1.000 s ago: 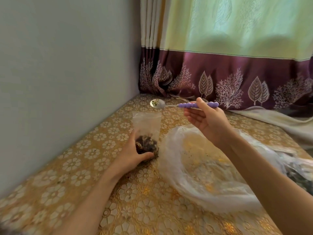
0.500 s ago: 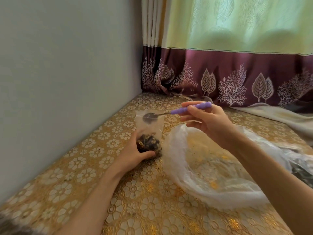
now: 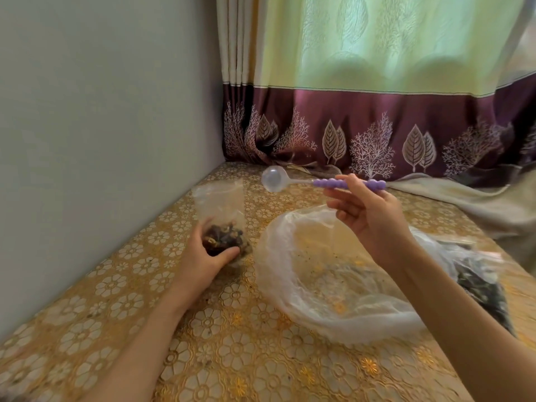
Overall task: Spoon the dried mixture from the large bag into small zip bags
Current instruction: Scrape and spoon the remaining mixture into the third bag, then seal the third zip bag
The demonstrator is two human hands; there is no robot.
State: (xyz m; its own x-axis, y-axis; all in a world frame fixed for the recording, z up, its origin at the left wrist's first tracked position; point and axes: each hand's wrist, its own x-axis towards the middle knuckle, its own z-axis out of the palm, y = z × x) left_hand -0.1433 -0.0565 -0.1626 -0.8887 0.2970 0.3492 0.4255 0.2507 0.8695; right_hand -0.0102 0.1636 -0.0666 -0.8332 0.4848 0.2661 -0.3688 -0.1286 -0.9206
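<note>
Dried mixture (image 3: 224,239) fills the bottom of the small zip bag (image 3: 220,210), which stands upright on the patterned table (image 3: 232,358) with the left hand (image 3: 203,261) curled round its base. The right hand (image 3: 368,216) pinches the purple-handled spoon (image 3: 319,182), its bowl empty, above the large bag (image 3: 333,274) that lies just beside the small one.

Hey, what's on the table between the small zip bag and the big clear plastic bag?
Nothing: in the head view only a bare strip of gold floral tablecloth separates the small clear zip bag from the large clear plastic bag.
</note>
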